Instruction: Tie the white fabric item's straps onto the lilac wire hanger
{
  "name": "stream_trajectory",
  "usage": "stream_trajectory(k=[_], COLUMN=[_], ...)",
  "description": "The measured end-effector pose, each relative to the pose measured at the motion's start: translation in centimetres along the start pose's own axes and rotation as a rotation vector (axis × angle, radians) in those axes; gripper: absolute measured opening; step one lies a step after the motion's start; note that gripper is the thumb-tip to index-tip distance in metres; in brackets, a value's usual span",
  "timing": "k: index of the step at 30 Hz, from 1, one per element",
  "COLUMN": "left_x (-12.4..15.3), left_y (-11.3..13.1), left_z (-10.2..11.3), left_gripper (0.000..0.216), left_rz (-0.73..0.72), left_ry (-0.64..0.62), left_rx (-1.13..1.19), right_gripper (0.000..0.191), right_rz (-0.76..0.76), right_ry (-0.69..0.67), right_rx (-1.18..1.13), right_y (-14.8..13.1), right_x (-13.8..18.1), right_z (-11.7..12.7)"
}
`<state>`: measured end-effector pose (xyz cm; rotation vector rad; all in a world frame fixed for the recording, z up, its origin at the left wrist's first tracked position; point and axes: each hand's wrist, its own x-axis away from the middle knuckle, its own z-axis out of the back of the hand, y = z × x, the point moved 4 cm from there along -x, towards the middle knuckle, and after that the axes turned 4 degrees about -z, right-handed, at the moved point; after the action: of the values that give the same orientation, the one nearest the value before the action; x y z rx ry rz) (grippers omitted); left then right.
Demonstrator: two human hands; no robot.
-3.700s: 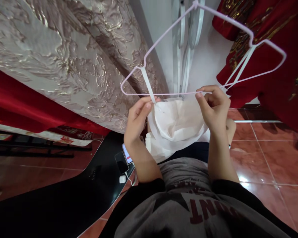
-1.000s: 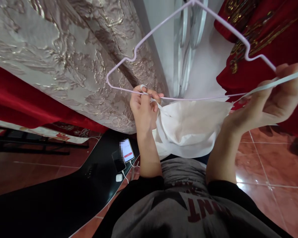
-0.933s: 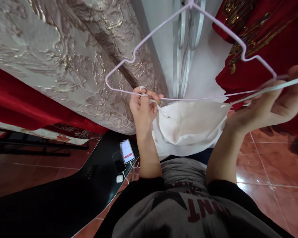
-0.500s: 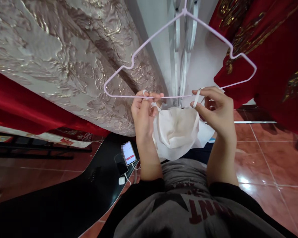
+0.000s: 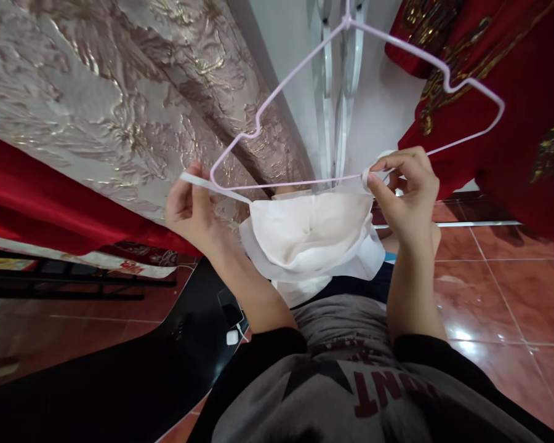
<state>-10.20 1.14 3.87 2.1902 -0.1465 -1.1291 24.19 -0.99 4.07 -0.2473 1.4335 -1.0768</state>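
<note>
A pale pink hanger (image 5: 300, 183) hangs in front of me, its bottom bar running across between my hands. Below the bar is a white cloth garment (image 5: 305, 231) with a sheer ruffled edge and narrow white straps; its exact kind is unclear. My left hand (image 5: 191, 200) pinches the end of the left strap (image 5: 228, 191), pulled out past the hanger's left corner. Close to the right part of the bar, my right hand (image 5: 406, 191) pinches the right strap (image 5: 365, 176) between thumb and forefinger. Its other fingers are curled.
A shiny embossed curtain-like fabric (image 5: 133, 117) hangs at left, and red cloth with gold trim (image 5: 503, 123) at right. At lower left, a black bench-like surface (image 5: 120, 363) holds a dark phone (image 5: 231, 307) and a white charger (image 5: 232, 337). Red tiles (image 5: 503, 301) cover the floor.
My left hand has moved left, drawing the strap outward, and the white garment is spread wider below the bar. The hanger has shifted slightly right and tilted. The lit phone is now hidden by my forearm.
</note>
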Motion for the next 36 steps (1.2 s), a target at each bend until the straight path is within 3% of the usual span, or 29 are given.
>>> stream_trajectory(k=[6, 10, 14, 17, 21, 23, 27, 31, 33, 36], left_x=[-1.4, -2.3, -3.2, -3.0, -0.2, 2.6, 6.9, 7.6, 7.3, 6.9], left_y=[1.2, 2.5, 3.1, 2.2, -0.2, -1.1, -1.2, -0.4, -0.3, -0.2], left_z=[-4.7, -7.5, -9.6, -9.1, -6.0, -5.5, -6.9, -7.8, -7.7, -7.4], left_gripper=[0.027, 0.014, 0.035, 0.036, 0.023, 0.022, 0.039, 0.042, 0.038, 0.034], left_rz=[-0.052, -0.052, -0.022, 0.091, 0.363, 0.494, 0.546, 0.509, 0.491, 0.437], left_ry=[-0.485, -0.639, -0.733, -0.659, -0.279, -0.197, -0.284, -0.347, -0.355, -0.328], left_rx=[0.068, -0.033, -0.190, -0.156, 0.061, 0.169, 0.213, 0.247, 0.281, 0.267], right_gripper=[0.006, 0.007, 0.012, 0.013, 0.015, 0.019, 0.023, 0.031, 0.040, 0.039], right_rz=[-0.009, -0.027, -0.047, -0.070, -0.065, -0.062, -0.045, -0.028, 0.018, 0.156], right_ry=[-0.038, -0.056, -0.059, -0.026, -0.022, -0.028, -0.058, -0.007, 0.136, 0.498], right_rx=[0.017, 0.009, 0.016, 0.025, 0.044, 0.023, -0.018, -0.059, -0.096, -0.148], right_y=[0.3, 0.1, -0.1, -0.1, -0.1, -0.1, -0.1, 0.6, 1.6, 3.9], right_x=[-0.1, -0.2, -0.2, -0.2, -0.2, -0.2, 0.1, 0.4, 0.3, -0.1], right_z=[0.0, 0.3, 0.3, 0.0, -0.5, -0.7, -0.8, -0.3, 0.7, 3.6])
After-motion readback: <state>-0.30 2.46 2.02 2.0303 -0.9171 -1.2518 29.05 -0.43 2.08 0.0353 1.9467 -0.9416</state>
